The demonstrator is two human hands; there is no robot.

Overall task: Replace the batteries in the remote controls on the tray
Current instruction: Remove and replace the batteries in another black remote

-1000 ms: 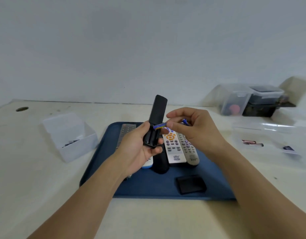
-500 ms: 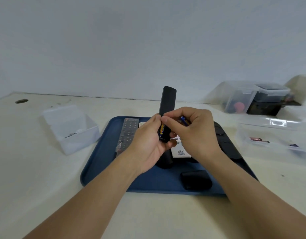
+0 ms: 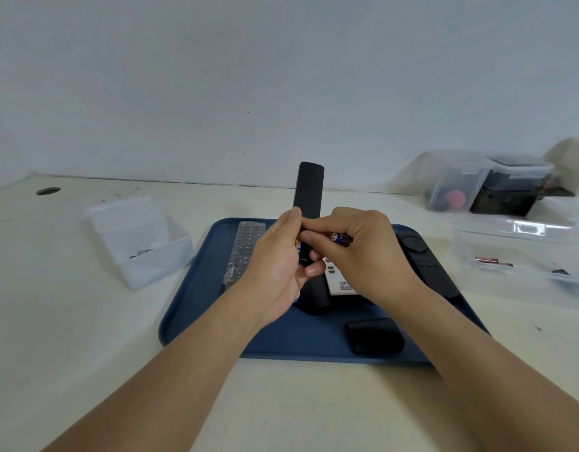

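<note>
Your left hand [image 3: 275, 272] grips the black remote [image 3: 309, 190] upright above the blue tray [image 3: 197, 308], long axis pointing up and away from you. A battery [image 3: 299, 247] lies lengthwise in its open bay, right under your right hand's fingertips [image 3: 309, 238]. Your right hand [image 3: 363, 252] presses there and keeps a spare battery [image 3: 340, 238] tucked under curled fingers. The batteries' blue-and-gold labels and the print on the white remote [image 3: 342, 283] are too blurred to read.

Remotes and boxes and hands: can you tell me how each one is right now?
Black remote: upright, gripped by left hand.
Battery: sitting in the remote's open compartment.
Second battery: held in right hand.
Battery cover: off, lying on blue tray.
Grey remote: flat on tray.
Left clear box: open.
Black-filled container: lid on.
</note>
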